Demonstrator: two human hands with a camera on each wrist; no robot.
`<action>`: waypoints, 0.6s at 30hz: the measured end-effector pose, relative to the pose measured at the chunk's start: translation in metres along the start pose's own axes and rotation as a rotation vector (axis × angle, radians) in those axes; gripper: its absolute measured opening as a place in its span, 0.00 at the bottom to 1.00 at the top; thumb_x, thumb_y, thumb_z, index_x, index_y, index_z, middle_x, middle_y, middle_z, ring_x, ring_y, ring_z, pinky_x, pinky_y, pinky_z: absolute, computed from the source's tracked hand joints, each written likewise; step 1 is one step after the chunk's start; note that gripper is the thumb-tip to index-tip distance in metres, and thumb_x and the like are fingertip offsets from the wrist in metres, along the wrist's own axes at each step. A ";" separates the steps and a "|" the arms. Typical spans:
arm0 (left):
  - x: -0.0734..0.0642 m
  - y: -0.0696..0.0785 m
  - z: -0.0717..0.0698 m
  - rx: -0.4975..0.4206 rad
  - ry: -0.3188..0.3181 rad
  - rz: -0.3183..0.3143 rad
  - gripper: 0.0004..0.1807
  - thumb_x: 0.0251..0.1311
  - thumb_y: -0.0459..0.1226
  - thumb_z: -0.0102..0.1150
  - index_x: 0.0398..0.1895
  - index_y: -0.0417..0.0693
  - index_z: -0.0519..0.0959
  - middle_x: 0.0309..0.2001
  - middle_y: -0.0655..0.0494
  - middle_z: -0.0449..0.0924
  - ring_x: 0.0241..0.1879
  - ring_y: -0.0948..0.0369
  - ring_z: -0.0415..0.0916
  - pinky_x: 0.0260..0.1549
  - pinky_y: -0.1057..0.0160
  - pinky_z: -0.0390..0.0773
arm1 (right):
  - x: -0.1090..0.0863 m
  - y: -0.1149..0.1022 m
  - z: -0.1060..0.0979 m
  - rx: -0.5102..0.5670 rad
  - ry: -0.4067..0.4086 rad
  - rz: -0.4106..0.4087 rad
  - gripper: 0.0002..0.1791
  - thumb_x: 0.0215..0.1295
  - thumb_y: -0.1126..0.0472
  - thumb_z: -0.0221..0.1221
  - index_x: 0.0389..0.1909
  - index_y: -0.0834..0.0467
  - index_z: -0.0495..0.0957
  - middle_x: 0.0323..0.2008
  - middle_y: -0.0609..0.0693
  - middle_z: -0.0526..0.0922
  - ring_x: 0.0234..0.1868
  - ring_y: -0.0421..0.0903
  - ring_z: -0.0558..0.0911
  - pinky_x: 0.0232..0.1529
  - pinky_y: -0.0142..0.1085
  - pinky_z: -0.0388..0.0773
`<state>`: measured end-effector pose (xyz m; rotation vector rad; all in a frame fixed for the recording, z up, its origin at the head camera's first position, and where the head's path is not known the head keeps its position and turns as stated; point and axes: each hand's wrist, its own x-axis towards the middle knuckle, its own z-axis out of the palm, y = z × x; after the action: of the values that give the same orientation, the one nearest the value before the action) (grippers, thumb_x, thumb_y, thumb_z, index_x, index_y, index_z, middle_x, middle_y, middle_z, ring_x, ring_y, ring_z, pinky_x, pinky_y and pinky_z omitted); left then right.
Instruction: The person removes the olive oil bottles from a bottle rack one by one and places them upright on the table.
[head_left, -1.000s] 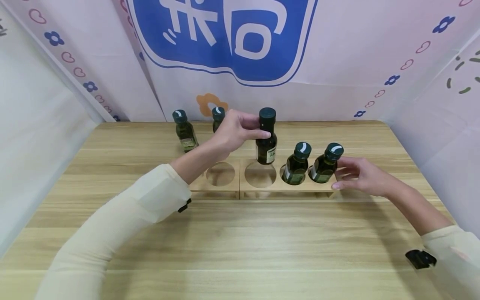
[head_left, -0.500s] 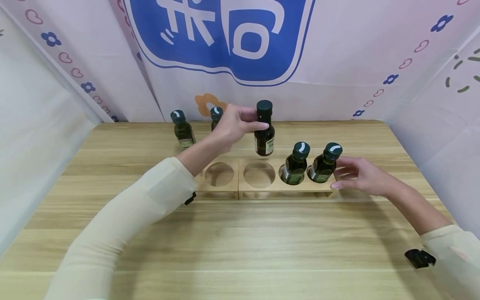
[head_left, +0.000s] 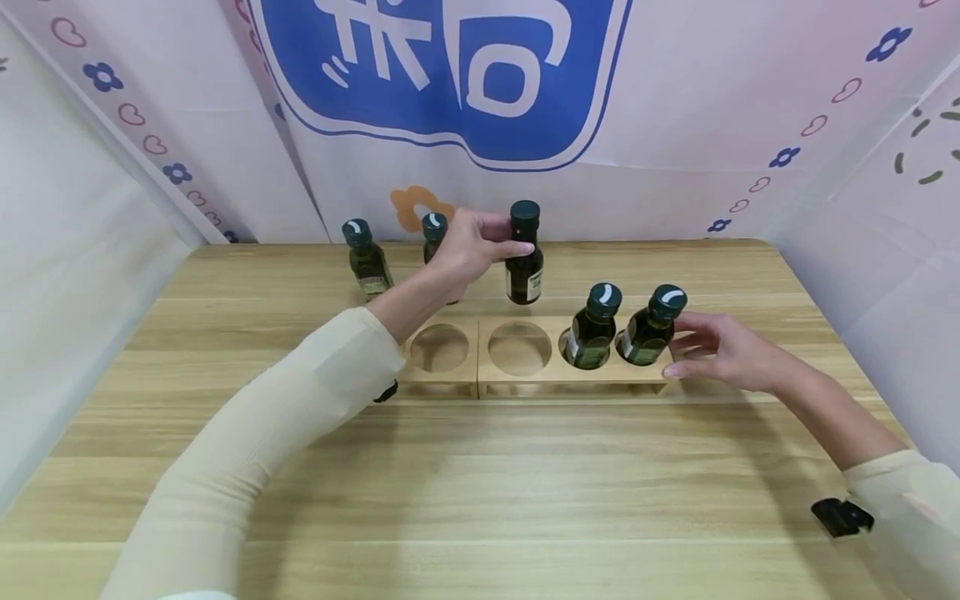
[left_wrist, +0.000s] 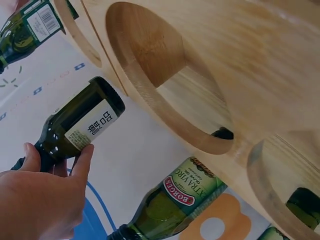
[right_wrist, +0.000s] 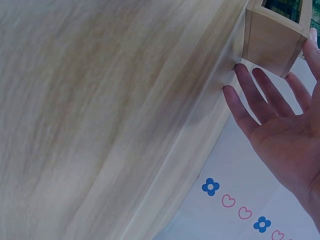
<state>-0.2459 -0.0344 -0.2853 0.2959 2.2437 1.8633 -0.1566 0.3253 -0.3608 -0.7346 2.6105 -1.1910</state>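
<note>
My left hand grips a small dark-green olive oil bottle by its neck, fingers and thumb around it. The bottle is upright in the head view, just beyond a round hole of the wooden rack. Its white back label faces the left wrist camera. At the rack's right end is my right hand, fingers extended and spread, thumb and index finger at the end panel. Beside it, two bottles stand in the rack's right holes, a nearer-hand bottle and its neighbour.
Two more bottles stand behind the left arm, a left bottle and another bottle partly hidden by the hand. A second round hole shows left of the rack's seam. White printed cloth walls the table at the back and sides.
My left hand has raised the bottle and carried it away from me and slightly left, off the hole. The right hand has stayed at the rack's end.
</note>
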 end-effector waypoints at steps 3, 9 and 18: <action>0.002 -0.002 0.000 -0.005 0.007 -0.006 0.17 0.62 0.29 0.72 0.55 0.39 0.86 0.50 0.42 0.88 0.52 0.52 0.86 0.62 0.58 0.79 | 0.000 0.000 0.000 0.002 0.002 -0.001 0.29 0.58 0.71 0.73 0.61 0.71 0.77 0.56 0.67 0.82 0.52 0.39 0.85 0.53 0.35 0.85; 0.007 -0.004 0.001 0.017 0.030 -0.039 0.18 0.62 0.31 0.72 0.56 0.41 0.86 0.51 0.45 0.88 0.53 0.54 0.86 0.63 0.56 0.78 | 0.000 -0.001 -0.001 0.003 -0.006 0.014 0.33 0.59 0.71 0.73 0.64 0.73 0.73 0.59 0.70 0.80 0.55 0.64 0.84 0.53 0.38 0.85; 0.012 -0.011 0.004 0.044 0.061 -0.050 0.16 0.62 0.31 0.72 0.54 0.40 0.87 0.51 0.45 0.88 0.55 0.54 0.84 0.67 0.54 0.75 | -0.001 -0.003 -0.001 0.016 -0.019 0.041 0.34 0.61 0.71 0.72 0.66 0.75 0.71 0.62 0.72 0.77 0.57 0.69 0.82 0.55 0.50 0.83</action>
<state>-0.2565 -0.0293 -0.2973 0.1907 2.3129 1.8238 -0.1553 0.3246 -0.3583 -0.6823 2.5852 -1.1856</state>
